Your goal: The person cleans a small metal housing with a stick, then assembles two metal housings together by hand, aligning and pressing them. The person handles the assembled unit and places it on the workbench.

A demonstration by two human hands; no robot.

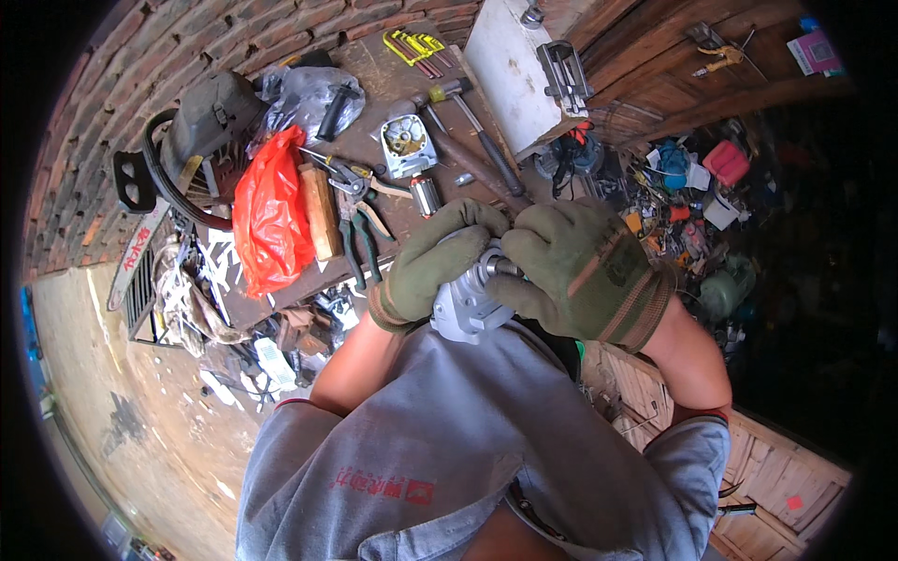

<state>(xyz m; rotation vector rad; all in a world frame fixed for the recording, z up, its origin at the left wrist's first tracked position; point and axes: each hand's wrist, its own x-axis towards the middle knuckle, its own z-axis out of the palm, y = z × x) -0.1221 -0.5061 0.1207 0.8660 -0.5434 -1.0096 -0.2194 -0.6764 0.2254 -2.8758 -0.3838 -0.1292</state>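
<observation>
Both my hands wear green work gloves with brown cuffs and are close together in front of my chest. In my left hand (426, 273) is a grey cast-metal housing (456, 316), with the fingers wrapped round its upper side. My right hand (594, 271) is closed at the housing's right side, around a short shiny shaft (500, 267); its fingertips are partly hidden. Just beyond the hands on the bench lie a small motor rotor (426, 196) and an opened grey gear housing (407, 145) with brownish grease inside. Green-handled pliers (358, 245) lie left of my left hand.
On the bench (365, 70) are a hammer (493, 154), a wooden block (321, 213), a red plastic bag (271, 220) and yellow-held hex keys (412, 49). A chainsaw (210, 112) stands at left by the brick wall. Mixed clutter (687, 210) covers the floor at right.
</observation>
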